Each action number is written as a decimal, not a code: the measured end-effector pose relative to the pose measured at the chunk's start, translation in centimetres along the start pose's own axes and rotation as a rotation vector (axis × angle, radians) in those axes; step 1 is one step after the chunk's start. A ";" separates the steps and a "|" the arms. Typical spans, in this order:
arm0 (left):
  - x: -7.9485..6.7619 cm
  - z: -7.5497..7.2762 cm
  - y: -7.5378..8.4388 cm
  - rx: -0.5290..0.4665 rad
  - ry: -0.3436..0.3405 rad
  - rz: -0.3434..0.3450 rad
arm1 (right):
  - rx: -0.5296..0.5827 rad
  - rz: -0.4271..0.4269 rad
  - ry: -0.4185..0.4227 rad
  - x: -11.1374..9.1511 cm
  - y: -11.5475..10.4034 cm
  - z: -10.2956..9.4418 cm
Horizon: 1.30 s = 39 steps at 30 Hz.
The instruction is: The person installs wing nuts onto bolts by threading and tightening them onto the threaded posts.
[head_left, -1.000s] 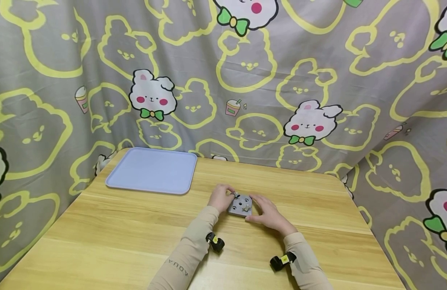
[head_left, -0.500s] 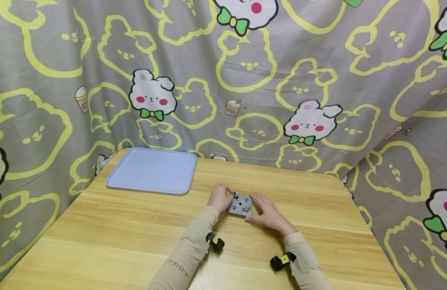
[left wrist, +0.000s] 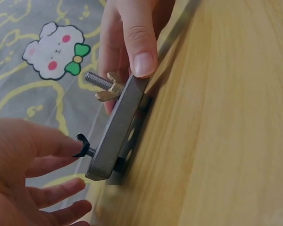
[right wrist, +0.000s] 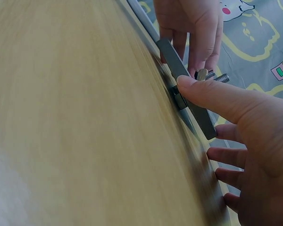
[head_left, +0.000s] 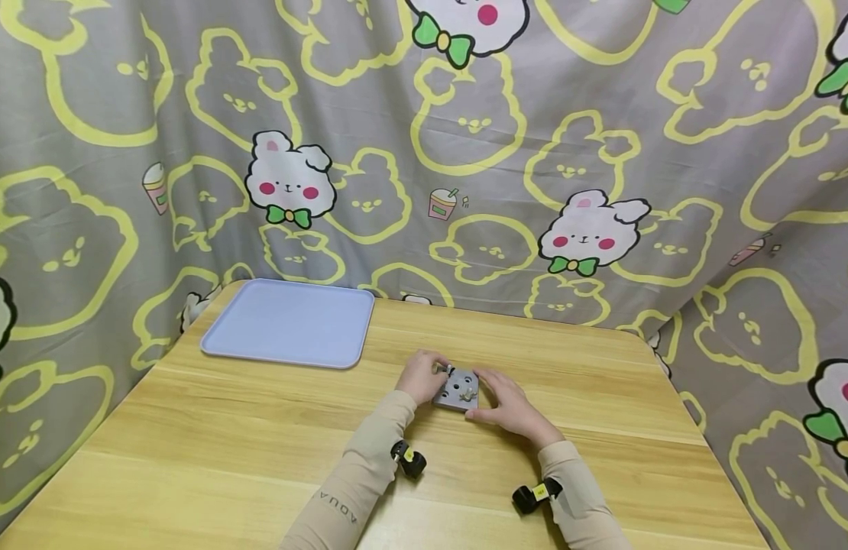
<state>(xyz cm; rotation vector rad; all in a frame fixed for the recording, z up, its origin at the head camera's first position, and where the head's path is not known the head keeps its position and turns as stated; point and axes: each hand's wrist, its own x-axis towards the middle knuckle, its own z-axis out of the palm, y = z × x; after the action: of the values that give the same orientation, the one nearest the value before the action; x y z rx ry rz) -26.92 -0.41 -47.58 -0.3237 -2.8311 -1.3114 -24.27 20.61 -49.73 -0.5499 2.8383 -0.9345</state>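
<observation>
A grey metal plate (head_left: 455, 398) with several holes lies near the table's middle. My left hand (head_left: 419, 377) is at its far left corner, finger and thumb pinching a small black wing nut (left wrist: 82, 145) on a thin bolt; its other fingers spread loosely. The fingertips partly cover this nut. My right hand (head_left: 509, 405) holds the plate at its right side, with the thumb on the near edge and fingers at the far corner. A brass-coloured wing nut (left wrist: 111, 90) sits on a thicker threaded bolt (left wrist: 98, 80) near that hand. Dark bolt heads (left wrist: 120, 164) show under the plate.
A pale blue tray (head_left: 289, 325) lies at the table's back left. The wooden table (head_left: 259, 451) reaches a patterned grey curtain (head_left: 369, 114) behind and at both sides. Small black cameras (head_left: 408, 459) are strapped to both wrists.
My left fingers shift slightly over the black wing nut, and its wings appear at a different angle. My right hand and the plate stay in place.
</observation>
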 end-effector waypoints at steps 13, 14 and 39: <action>-0.1 -0.1 0.2 0.023 0.155 -0.037 | -0.004 -0.011 0.006 0.0 0.0 0.0; -0.1 -0.1 0.2 0.016 0.140 -0.031 | -0.004 -0.010 0.006 0.0 0.1 0.0; 0.0 -0.1 0.1 0.000 0.135 -0.053 | 0.002 0.000 0.000 0.0 0.1 0.0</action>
<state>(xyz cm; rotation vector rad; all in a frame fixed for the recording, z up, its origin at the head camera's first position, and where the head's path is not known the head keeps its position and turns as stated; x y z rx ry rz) -26.85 -0.37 -47.44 -0.1540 -2.7460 -1.2890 -24.27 20.69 -49.75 -0.5502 2.8372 -0.9371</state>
